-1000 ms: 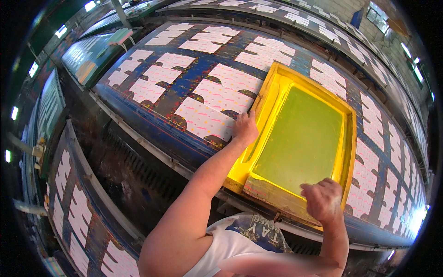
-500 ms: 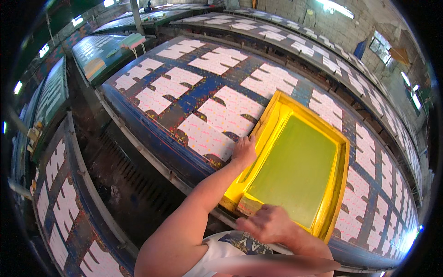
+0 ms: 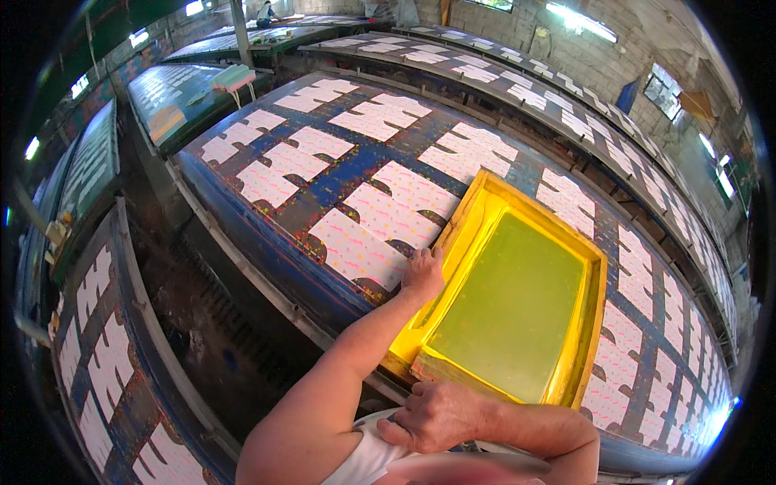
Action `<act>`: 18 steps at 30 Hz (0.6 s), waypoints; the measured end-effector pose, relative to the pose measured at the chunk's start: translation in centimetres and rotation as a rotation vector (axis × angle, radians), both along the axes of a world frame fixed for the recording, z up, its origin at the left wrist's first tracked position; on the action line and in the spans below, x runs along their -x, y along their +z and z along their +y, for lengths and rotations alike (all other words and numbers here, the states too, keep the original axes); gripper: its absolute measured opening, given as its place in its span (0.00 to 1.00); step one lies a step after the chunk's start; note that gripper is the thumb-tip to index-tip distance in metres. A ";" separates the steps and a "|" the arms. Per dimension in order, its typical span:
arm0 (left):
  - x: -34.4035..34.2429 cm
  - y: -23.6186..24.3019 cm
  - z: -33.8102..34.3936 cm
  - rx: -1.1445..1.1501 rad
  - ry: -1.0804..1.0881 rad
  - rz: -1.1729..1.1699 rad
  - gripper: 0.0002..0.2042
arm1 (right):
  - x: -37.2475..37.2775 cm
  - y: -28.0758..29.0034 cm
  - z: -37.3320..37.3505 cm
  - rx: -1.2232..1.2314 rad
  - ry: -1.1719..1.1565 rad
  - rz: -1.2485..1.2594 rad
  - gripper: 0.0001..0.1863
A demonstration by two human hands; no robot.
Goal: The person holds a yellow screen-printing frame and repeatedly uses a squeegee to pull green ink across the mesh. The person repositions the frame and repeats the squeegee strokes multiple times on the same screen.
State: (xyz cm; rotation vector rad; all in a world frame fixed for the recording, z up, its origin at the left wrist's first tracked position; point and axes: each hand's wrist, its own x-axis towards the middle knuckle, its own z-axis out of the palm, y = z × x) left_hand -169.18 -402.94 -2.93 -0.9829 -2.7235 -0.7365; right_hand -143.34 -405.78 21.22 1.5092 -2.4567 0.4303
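My half-curled left hand [image 3: 423, 274] holds the yellow frame [image 3: 546, 213], probably stiff, best gripped by its rim; my right hand [image 3: 436, 415] curls, hold unclear.

**Crowded and Lit in White**

A long counter [image 3: 330, 184], its dark top streaked with blue, slants across the room. Beyond it a second long table [image 3: 335, 50] runs roughly parallel, and behind that rises a wall [image 3: 529, 36] of bare grey blocks. A white tube light [image 3: 582, 22] glows high up; more lamps [image 3: 725, 179] shine farther right. Near them sits a small paned window [image 3: 664, 91] — a brown panel [image 3: 697, 106] just beside it. At upper left a grey post [image 3: 241, 34] stands upright near a green-sided table [image 3: 147, 103]. Between the counter and a table [image 3: 125, 396] at lower left lies a gap [image 3: 194, 299], mostly lost in shadow.
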 end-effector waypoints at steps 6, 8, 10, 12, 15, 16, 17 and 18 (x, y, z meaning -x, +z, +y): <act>-0.1 0.8 -0.4 -0.020 0.001 -0.031 0.21 | -1.1 -1.9 1.6 0.068 -0.065 -0.034 0.10; 0.0 1.1 -0.4 -0.015 0.005 -0.062 0.23 | -2.2 -3.0 3.2 0.091 -0.155 -0.048 0.12; 0.1 1.1 -0.5 -0.056 0.015 -0.131 0.27 | -3.9 -4.1 5.4 0.110 -0.284 -0.102 0.16; 0.6 1.0 -0.5 -0.118 0.034 -0.195 0.30 | -6.2 -5.6 7.5 0.136 -0.492 -0.117 0.22; 1.2 0.5 -0.4 -0.208 0.062 -0.276 0.33 | -10.0 -7.9 10.7 0.212 -0.822 -0.114 0.29; 1.3 0.2 -0.4 -0.207 0.063 -0.302 0.33 | -11.5 -8.5 11.8 0.222 -0.922 -0.135 0.31; 1.6 0.1 -0.3 -0.205 0.068 -0.305 0.33 | -12.7 -8.9 13.0 0.252 -0.992 -0.094 0.31; 1.6 -0.2 -0.4 -0.233 0.074 -0.323 0.32 | -14.1 -9.1 13.9 0.273 -1.063 -0.072 0.31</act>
